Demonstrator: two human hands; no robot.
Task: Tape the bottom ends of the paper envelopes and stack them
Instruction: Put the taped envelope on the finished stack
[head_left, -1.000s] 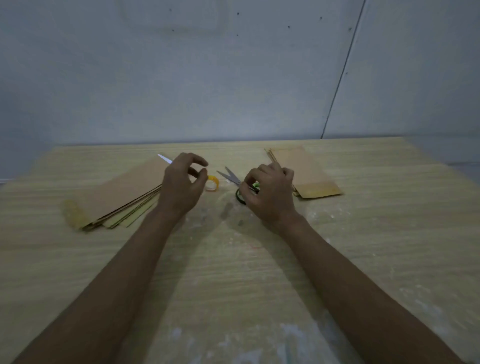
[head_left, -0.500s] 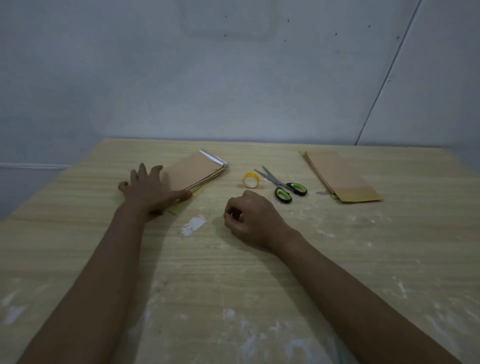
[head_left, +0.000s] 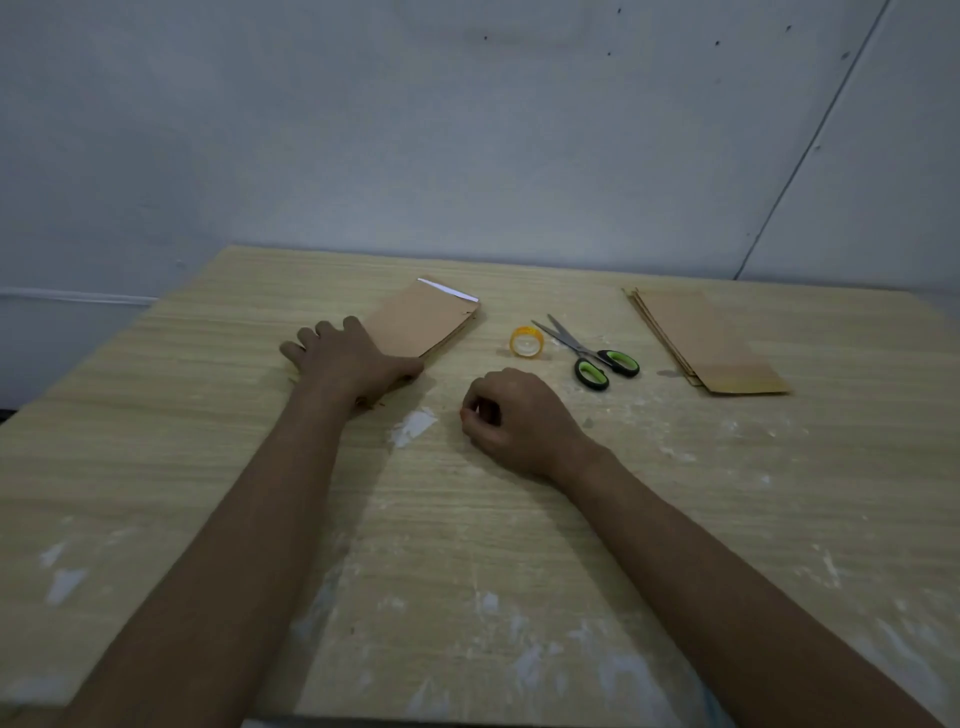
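Tabletop (head_left: 519, 519): pale wood grain, white smears in places

Left envelope stack (head_left: 423, 325): brown paper envelopes at the far left, a white strip showing along the far end; the near end is covered by the left hand

Right envelope stack (head_left: 706, 340): second pile at the far right, well apart from the first, untouched

Tape roll (head_left: 527, 341): small, yellow, standing on edge between the stacks, just beside the scissors (head_left: 587, 349), which lie with blades slightly parted

Left hand (head_left: 345, 358): fingers straight and spread, pressing flat on the near end of the left stack

Right hand (head_left: 511, 415): curled in a loose fist on the bare tabletop; whether it pinches anything cannot be told

Step in hand, judged: drawing one envelope from the left stack. Advice: slide only the top sheet, keep the pile squared, bring the bottom end near the tape
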